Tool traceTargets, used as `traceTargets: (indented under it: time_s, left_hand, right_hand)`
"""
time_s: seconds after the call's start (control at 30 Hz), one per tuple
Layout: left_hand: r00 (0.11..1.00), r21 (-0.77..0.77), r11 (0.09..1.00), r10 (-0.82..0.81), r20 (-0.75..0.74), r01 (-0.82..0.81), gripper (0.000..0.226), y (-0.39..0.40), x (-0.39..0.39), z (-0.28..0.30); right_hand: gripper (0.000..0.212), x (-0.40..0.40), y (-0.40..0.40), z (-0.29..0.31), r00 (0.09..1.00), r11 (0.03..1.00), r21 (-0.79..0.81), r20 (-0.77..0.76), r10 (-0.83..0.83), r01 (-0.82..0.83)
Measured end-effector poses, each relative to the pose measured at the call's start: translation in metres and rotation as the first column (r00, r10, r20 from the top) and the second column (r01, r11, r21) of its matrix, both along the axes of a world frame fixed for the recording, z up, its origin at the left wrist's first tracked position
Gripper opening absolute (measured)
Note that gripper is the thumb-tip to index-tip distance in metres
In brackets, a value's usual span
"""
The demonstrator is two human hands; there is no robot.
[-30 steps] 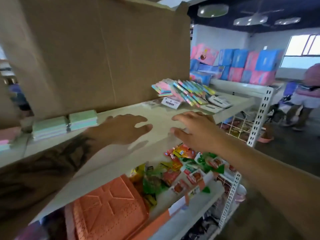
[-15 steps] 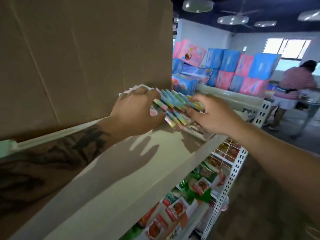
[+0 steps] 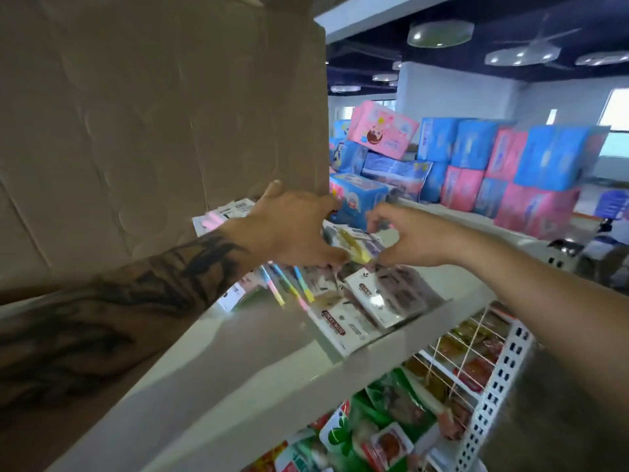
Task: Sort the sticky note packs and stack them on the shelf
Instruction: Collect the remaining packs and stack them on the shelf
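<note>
On the white shelf lies a loose heap of sticky note packs, white cards labelled "STICKY NOTE" and strips in pastel colours. My left hand and my right hand meet above the heap and both pinch one clear-wrapped pack with yellow and grey notes, lifted a little off the pile. More packs lie behind my left wrist, partly hidden.
A big cardboard box stands on the shelf at the left, right behind the packs. Snack bags fill the lower shelf behind a perforated post. Pink and blue boxes are stacked across the room.
The view has closed in on the heap. Both hands, which lay on the pile of packs half a second ago, now hold one pack up between them.
</note>
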State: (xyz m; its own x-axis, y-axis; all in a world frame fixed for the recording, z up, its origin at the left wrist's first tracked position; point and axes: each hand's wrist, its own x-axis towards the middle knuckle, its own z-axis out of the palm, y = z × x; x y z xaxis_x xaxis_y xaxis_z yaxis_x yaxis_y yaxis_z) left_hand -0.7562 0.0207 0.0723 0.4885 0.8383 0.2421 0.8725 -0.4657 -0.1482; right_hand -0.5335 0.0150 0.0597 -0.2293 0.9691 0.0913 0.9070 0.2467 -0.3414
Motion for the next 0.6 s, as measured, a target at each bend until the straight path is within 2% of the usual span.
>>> traceTargets:
  time_s: [0.1,0.17,0.23,0.33,0.5,0.6]
  left_hand:
    - [0.998,-0.115,0.992,0.056,-0.032,-0.06,0.096,0.008,0.019,0.008]
    - [0.994,-0.229,0.967,0.106,-0.034,-0.111,0.099,0.012,0.027,0.011]
    - [0.987,-0.274,0.949,0.154,-0.036,-0.158,0.101,0.015,0.032,0.011]
    - [0.978,-0.284,0.937,0.21,-0.005,-0.202,0.099,0.014,0.034,0.013]
    - [0.964,-0.24,0.941,0.261,0.056,-0.24,0.093,0.0,0.028,0.015]
    - [0.947,-0.16,0.945,0.304,0.104,-0.286,0.091,-0.015,0.017,0.021]
  right_hand:
    - [0.049,0.011,0.02,0.001,0.993,0.994,-0.057,0.075,0.093,-0.089]
    - [0.053,0.015,0.032,0.001,0.982,0.984,-0.101,0.106,0.155,-0.144]
    - [0.055,0.018,0.04,0.001,0.968,0.971,-0.114,0.114,0.224,-0.211]
    - [0.057,0.018,0.047,0.001,0.94,0.947,-0.077,0.118,0.319,-0.312]
    - [0.062,0.022,0.05,0.001,0.93,0.931,0.003,0.047,0.365,-0.366]
    - [0.058,0.02,0.048,0.005,0.919,0.918,0.04,0.013,0.394,-0.394]
